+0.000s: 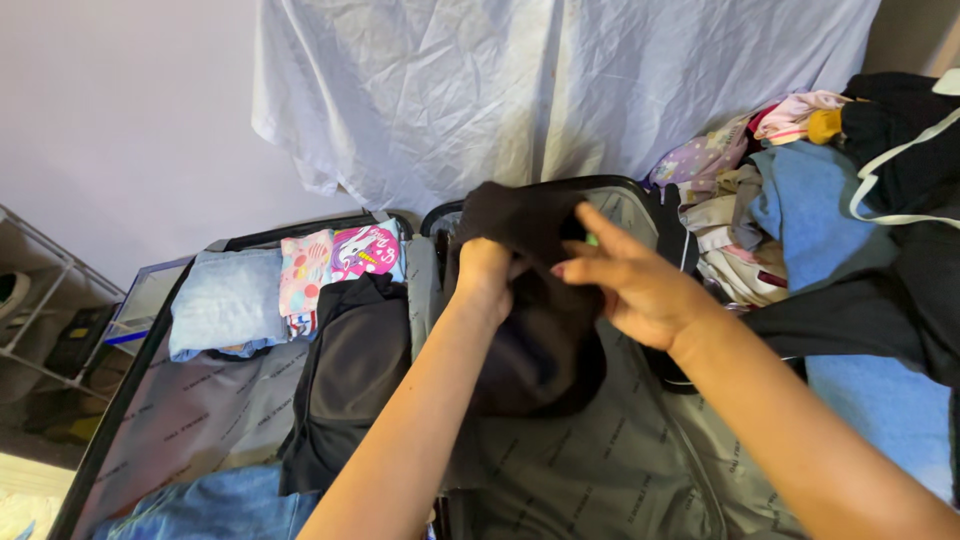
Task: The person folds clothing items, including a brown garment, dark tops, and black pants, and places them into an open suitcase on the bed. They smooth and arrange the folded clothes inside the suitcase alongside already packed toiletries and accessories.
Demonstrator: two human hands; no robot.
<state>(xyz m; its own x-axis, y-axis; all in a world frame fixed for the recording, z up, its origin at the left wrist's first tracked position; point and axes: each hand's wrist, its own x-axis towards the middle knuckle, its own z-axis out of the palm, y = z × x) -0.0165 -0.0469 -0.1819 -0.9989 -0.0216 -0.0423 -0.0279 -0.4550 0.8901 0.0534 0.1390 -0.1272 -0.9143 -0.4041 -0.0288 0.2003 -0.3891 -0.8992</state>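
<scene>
An open suitcase [640,470] with grey lining lies below me. My left hand [485,275] is shut on a black garment [540,340], gripping its upper fold over the right half of the case. On the same garment rests my right hand [625,285], fingers spread and pressing its right side. The left half holds folded light-blue jeans [230,300], a colourful unicorn-print piece [340,255] and another dark garment [350,380].
A heap of mixed clothes [790,200] sits at the right, with black items and a white-strapped bag [900,150]. A crumpled white sheet [520,90] hangs behind. A wire rack [40,300] stands at the left. Blue denim [210,505] lies at the bottom left.
</scene>
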